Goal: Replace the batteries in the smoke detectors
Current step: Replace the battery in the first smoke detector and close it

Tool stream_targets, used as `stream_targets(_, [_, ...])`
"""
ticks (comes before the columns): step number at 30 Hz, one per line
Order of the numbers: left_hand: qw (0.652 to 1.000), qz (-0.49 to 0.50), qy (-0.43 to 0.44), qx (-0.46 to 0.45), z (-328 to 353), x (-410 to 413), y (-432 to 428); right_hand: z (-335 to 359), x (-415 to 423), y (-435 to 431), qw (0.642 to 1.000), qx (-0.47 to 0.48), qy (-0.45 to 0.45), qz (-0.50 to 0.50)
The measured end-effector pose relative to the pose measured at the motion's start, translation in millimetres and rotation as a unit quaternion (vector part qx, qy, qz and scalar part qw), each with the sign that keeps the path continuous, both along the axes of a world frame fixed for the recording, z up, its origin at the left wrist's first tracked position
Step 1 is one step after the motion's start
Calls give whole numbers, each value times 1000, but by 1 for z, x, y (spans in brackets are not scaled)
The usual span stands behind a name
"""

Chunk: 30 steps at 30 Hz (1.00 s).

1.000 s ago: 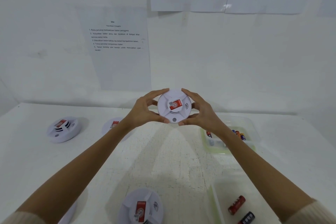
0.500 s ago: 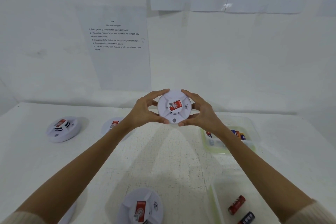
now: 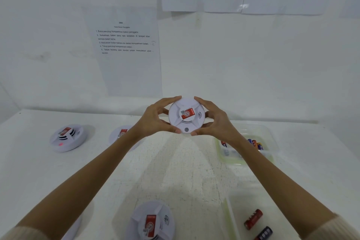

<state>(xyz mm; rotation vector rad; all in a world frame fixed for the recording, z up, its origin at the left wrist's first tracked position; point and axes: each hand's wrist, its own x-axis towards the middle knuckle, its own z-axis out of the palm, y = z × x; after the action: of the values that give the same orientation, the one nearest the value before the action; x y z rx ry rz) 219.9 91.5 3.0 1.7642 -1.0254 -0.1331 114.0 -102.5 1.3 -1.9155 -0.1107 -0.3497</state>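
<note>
I hold a round white smoke detector [image 3: 186,116] with a red label up in front of me, its face toward the camera. My left hand [image 3: 153,119] grips its left rim with curled fingers and thumb. My right hand [image 3: 215,121] grips the right rim the same way. A clear tray [image 3: 271,138] behind my right arm holds several batteries [image 3: 255,144]. A nearer tray [image 3: 231,214] at the bottom right holds a red battery [image 3: 252,219] and a dark battery [image 3: 264,233].
Three more white smoke detectors lie on the white table: one at the far left [image 3: 67,137], one partly behind my left forearm [image 3: 121,134], one at the bottom middle [image 3: 152,222]. Printed instruction sheets [image 3: 126,48] hang on the wall behind.
</note>
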Motion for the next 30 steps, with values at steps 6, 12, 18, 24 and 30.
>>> stream_targets(6, [1000,0,-4,4,2,-1,-1,0,-1,-1,1000,-1,0,0])
stream_targets(12, [1000,1,-6,3,4,-4,-1,1,-2,-1,1000,-1,0,-1])
stream_targets(18, [1000,4,-12,5,5,-5,1,2,-3,1,1000,-3,1,0])
stream_targets(24, [1000,8,-14,4,6,-7,3,4,-4,3,1000,-11,-4,-1])
stream_targets(30, [1000,4,-12,-2,7,-9,5,6,-6,4,999,-30,-14,-9])
